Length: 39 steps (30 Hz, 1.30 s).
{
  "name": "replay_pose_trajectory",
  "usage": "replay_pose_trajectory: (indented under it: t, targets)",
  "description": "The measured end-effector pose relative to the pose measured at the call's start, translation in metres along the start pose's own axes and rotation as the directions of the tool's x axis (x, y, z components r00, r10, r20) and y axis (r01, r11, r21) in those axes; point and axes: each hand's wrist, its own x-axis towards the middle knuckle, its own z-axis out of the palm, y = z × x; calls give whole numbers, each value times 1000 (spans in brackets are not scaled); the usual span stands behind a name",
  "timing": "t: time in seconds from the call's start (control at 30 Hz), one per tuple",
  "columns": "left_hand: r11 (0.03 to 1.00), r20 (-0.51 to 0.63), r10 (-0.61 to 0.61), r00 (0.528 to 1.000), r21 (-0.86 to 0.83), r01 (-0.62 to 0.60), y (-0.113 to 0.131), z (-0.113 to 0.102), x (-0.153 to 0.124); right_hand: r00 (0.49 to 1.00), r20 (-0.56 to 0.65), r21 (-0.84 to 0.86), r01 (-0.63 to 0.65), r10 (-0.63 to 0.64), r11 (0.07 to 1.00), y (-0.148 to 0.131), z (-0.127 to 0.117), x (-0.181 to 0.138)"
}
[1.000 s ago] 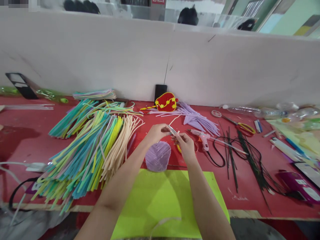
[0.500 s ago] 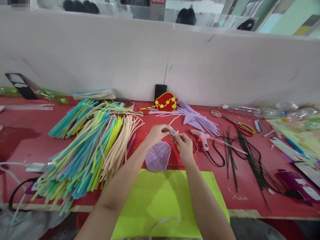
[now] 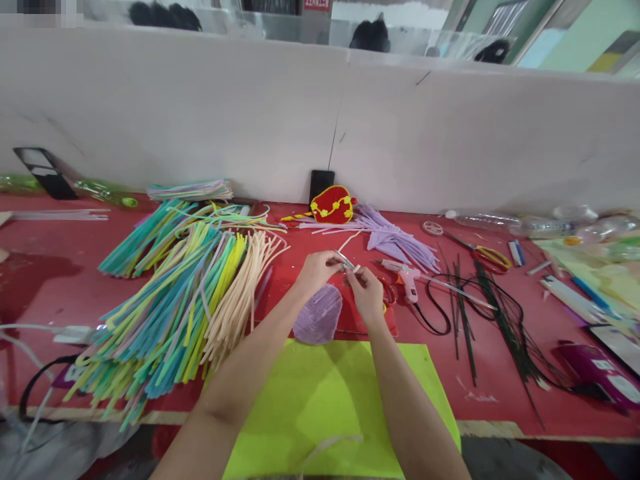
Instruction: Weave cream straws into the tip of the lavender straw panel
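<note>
My left hand (image 3: 320,270) and my right hand (image 3: 367,292) meet above the red board, fingertips pinched close together. Between them is a slim silvery tool (image 3: 345,259), its kind too small to make out; the left fingers close on its near side. A short pale end of a cream pipe cleaner (image 3: 357,268) shows at the right fingertips. Another cream length (image 3: 349,241) runs out behind the hands; whether the two join is hidden. Below the left wrist lies a purple leaf-shaped piece of pipe cleaners (image 3: 319,319). Red-handled scissors (image 3: 388,291) lie partly behind the right hand.
Bundles of coloured pipe cleaners (image 3: 165,327) cover the left. Purple pipe cleaners (image 3: 400,240) and a red fan-shaped ornament (image 3: 333,205) lie behind. A pink glue gun (image 3: 407,280), its black cord and dark green stems (image 3: 505,327) are at right. A lime sheet (image 3: 325,393) lies in front.
Both hands stay in nearly the same place. The right fingers have shifted slightly at the pale end, and the view has moved a little.
</note>
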Motion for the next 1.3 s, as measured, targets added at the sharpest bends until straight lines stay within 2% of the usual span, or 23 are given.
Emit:
replay_pose_trajectory:
  t: [0.27,0.67,0.87,0.97,1.1,1.3]
  targets:
    - [990,15,-10,1000,141,8,5,6,-2,997,-73,-69,32,-37,997,0,-1,0]
    - [981,44,10,999,192,-18,5,7,-4,993,-114,-106,21,-33,994,5,-1,1]
    - [984,9,-12,1000,181,10,8,2,-5,995,-92,-105,12,-22,994,6,-2,0]
    - [987,-53,-51,997,151,58,8,-2,-8,996,-84,-81,2,-9,997,4,0,0]
    - [984,-163,-146,976,77,160,1,-8,-22,1000,5,-38,-6,6,999,2,7,-3]
    - [962,-210,-269,940,-111,251,-19,-9,-52,974,224,-5,-28,29,1000,-2,22,-16]
